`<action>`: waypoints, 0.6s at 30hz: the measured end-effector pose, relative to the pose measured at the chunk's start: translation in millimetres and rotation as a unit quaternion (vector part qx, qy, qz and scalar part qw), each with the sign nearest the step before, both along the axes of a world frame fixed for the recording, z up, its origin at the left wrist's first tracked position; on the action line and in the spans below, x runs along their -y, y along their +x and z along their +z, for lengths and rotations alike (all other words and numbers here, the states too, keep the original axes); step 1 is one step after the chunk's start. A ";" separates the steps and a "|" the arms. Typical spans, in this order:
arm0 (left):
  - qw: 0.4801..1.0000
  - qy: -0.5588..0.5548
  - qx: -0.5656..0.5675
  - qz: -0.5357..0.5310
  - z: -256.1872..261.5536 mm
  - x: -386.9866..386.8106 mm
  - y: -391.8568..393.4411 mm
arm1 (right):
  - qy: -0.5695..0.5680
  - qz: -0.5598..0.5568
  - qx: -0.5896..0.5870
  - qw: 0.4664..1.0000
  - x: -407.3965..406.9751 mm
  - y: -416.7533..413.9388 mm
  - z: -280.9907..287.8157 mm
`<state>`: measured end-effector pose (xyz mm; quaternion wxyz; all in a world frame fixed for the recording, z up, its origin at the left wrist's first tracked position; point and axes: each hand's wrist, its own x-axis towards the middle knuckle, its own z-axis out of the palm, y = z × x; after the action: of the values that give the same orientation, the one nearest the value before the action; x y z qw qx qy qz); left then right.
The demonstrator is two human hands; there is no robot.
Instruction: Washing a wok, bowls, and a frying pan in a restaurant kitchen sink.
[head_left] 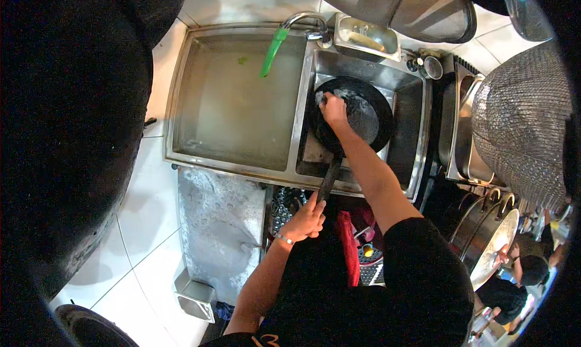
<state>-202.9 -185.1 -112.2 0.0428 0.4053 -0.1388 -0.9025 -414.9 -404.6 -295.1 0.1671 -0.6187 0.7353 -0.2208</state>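
A black frying pan (370,120) with soapy foam inside rests over the right basin (411,102) of a stainless steel sink. My left hand (303,221) is closed around the end of its long dark handle (330,177), just past the sink's front edge. Inside the pan, my right hand (335,108) presses against the upper left of its wall. The fingers are curled on a scrubber (320,97), mostly hidden, with white suds about it.
Cloudy water fills the left basin (236,102), below a faucet with a green hose (273,52). A metal container (367,36) stands behind the right basin. Large pots (488,238) and a mesh strainer (522,124) crowd the right side. People (513,283) are at the far lower right.
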 end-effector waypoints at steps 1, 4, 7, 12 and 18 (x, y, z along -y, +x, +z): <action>0.997 0.055 0.026 0.039 1.5 -7.0 -1.1 | 0.007 0.007 -0.014 1.000 -3.6 2.1 0.2; 0.999 0.023 0.044 -0.003 -0.8 -7.0 -1.3 | 0.097 0.190 0.097 0.972 -38.9 1.9 14.4; 0.997 0.010 0.069 0.014 2.3 -11.7 -4.8 | 0.108 0.176 0.116 0.972 -42.8 9.7 42.4; 0.998 0.030 0.041 0.044 9.0 -23.0 -19.5 | 0.071 -0.015 0.013 0.997 0.0 -8.3 18.9; 1.000 -0.008 0.003 0.025 -10.0 -22.0 -4.5 | 0.144 0.186 -0.007 0.972 -8.2 0.6 -1.1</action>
<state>-207.3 -163.1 -122.1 0.0684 0.4111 -0.1359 -0.8988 -414.2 -396.4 -296.2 0.2874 -0.7157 0.6323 -0.0736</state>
